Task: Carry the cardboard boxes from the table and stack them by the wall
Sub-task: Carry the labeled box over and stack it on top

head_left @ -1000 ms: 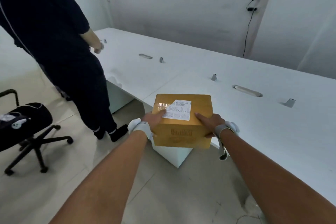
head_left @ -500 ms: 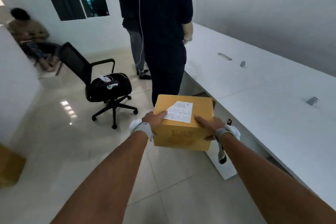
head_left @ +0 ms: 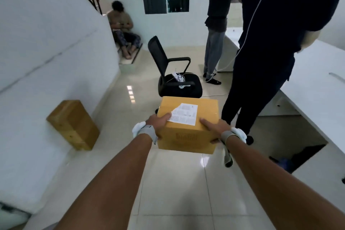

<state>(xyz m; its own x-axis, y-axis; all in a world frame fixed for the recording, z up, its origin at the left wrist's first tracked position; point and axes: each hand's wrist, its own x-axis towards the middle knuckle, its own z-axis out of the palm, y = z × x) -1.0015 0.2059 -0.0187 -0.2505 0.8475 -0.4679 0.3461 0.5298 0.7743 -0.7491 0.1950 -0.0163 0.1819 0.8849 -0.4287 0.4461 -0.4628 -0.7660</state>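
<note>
Grip: left hand [head_left: 157, 124] and right hand [head_left: 214, 129] clamped cardboard box [head_left: 187, 127] from opposite sides, for balance.
Destination: stacked boxes [head_left: 73, 124] at wall [head_left: 46, 46], probably.

I have one head view, looking forward and down. My forearms reach up toward twelve o'clock, close in.

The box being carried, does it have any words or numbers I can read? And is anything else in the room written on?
White label on top of the box: small printed lines, too blurred to read.
Dark stamp on the box's near side: a row of letters, too blurred to read.
Boxes by the wall: no writing visible.
Nothing else in the room shows readable text.
Left hand and right hand hold the box at its sides.
</note>
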